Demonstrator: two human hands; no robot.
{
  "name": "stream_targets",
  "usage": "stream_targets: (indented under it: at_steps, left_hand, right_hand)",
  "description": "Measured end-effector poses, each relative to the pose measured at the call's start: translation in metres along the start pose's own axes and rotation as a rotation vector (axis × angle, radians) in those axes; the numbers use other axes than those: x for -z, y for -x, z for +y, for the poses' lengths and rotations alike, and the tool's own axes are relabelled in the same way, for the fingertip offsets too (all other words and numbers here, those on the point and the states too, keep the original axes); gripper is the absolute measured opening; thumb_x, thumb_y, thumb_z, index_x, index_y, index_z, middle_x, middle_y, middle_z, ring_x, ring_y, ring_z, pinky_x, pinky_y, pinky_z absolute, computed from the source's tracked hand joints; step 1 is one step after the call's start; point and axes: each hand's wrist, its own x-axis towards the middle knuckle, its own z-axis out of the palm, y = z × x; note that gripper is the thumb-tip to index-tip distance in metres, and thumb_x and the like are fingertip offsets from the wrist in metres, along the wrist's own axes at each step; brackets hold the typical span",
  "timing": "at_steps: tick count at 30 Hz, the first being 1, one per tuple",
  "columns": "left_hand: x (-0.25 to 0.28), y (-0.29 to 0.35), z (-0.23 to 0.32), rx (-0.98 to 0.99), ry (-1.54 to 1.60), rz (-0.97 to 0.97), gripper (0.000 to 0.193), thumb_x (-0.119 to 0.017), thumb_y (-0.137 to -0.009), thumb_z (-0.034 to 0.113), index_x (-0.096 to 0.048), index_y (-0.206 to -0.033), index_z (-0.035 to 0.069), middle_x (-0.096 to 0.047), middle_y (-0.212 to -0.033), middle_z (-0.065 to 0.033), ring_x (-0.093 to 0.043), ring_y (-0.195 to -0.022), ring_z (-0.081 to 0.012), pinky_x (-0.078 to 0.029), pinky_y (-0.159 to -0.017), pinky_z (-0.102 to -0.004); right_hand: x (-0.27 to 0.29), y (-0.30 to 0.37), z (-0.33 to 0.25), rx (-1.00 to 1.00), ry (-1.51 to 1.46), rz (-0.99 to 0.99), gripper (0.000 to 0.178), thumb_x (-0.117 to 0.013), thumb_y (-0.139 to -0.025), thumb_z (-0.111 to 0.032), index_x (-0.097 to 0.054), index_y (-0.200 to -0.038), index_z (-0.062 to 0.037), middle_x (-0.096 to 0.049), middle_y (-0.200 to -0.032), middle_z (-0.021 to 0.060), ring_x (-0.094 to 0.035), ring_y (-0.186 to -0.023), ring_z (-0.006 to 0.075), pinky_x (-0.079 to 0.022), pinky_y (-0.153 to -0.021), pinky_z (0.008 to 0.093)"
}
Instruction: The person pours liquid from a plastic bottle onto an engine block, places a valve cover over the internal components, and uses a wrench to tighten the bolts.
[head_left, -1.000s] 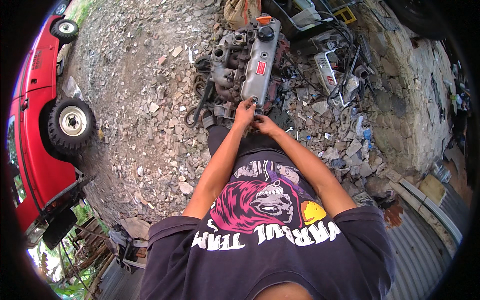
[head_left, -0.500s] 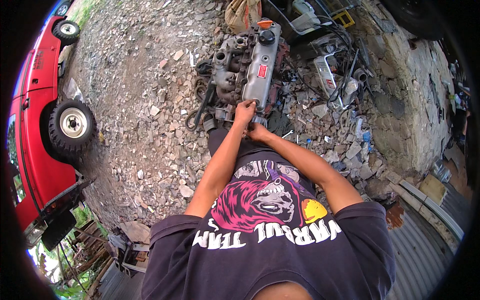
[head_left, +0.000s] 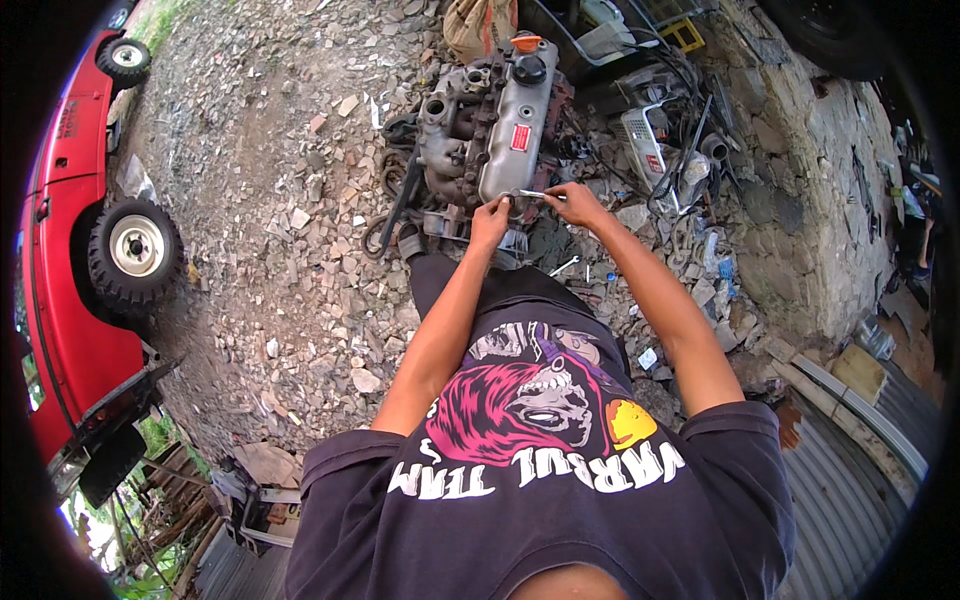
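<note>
An engine with a silver valve cover sits on the stony ground ahead of me, a black cap and an orange piece at its far end. My right hand is closed round the handle of a wrench, whose head lies over the near end of the cover. Beside that head, my left hand has its fingers pinched at the cover's near left corner. What those fingers grip, if anything, is too small to make out. Left of the cover are the engine's grey manifold pipes.
Another wrench lies on the rubble to the right of my legs. A pale plastic crate and tangled parts stand right of the engine, before a stone wall. A sack is behind it. A red vehicle stands at far left.
My right hand has come up from below the cover's near end to its right side, the wrench now showing in it. My left hand stays at the near corner.
</note>
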Motion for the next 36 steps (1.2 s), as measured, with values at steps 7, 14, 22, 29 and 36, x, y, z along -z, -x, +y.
stream_targets:
  at_steps: [7, 14, 22, 29, 36]
  left_hand:
    - [-0.007, 0.007, 0.007, 0.074, -0.014, 0.125, 0.042, -0.057, -0.089, 0.038, -0.069, -0.100, 0.000, -0.069, -0.082, -0.0148, -0.065, -0.078, -0.0215, -0.047, -0.074, -0.0342]
    - [-0.002, 0.006, -0.007, 0.116, 0.043, 0.137, 0.038, -0.060, -0.087, 0.036, -0.070, -0.103, 0.002, -0.070, -0.091, -0.0146, -0.065, -0.088, -0.0213, -0.047, -0.080, -0.0332]
    - [-0.005, 0.004, -0.020, -0.013, 0.032, 0.100, 0.041, -0.061, -0.090, 0.026, -0.060, -0.121, -0.001, -0.063, -0.087, -0.0019, -0.053, -0.075, -0.0085, -0.044, -0.067, -0.0245]
    - [-0.001, 0.015, 0.019, -0.074, -0.159, 0.073, 0.038, -0.060, -0.088, 0.026, -0.063, -0.115, -0.001, -0.067, -0.100, -0.0121, -0.062, -0.092, -0.0175, -0.046, -0.084, -0.0290]
    - [0.023, -0.002, 0.033, -0.060, -0.261, -0.094, 0.032, -0.060, -0.087, 0.024, -0.066, -0.108, 0.001, -0.069, -0.094, -0.0151, -0.065, -0.087, -0.0224, -0.049, -0.078, -0.0331]
  right_hand:
    - [0.006, -0.024, 0.003, 0.029, 0.035, -0.209, 0.027, -0.061, -0.086, -0.032, -0.070, -0.106, -0.0156, -0.068, -0.099, 0.0145, -0.064, -0.094, 0.0336, -0.049, -0.082, 0.0413]
    - [0.020, -0.044, -0.024, -0.020, 0.320, -0.339, 0.026, -0.062, -0.087, -0.033, -0.069, -0.108, -0.0204, -0.067, -0.105, 0.0110, -0.062, -0.099, 0.0314, -0.047, -0.086, 0.0431]
    - [-0.022, -0.029, 0.015, -0.042, -0.111, -0.339, 0.030, -0.061, -0.089, -0.031, -0.069, -0.104, -0.0058, -0.070, -0.096, 0.0119, -0.065, -0.084, 0.0218, -0.049, -0.077, 0.0367]
    - [-0.138, 0.025, -0.021, -0.073, -0.562, -0.203, 0.031, -0.060, -0.088, -0.022, -0.062, -0.105, 0.0040, -0.068, -0.096, 0.0165, -0.065, -0.083, 0.0244, -0.050, -0.076, 0.0369]
    - [-0.149, 0.008, -0.058, -0.254, -0.982, -0.206, 0.024, -0.064, -0.085, -0.011, -0.061, -0.101, 0.0066, -0.066, -0.095, 0.0109, -0.062, -0.083, 0.0183, -0.049, -0.076, 0.0331]
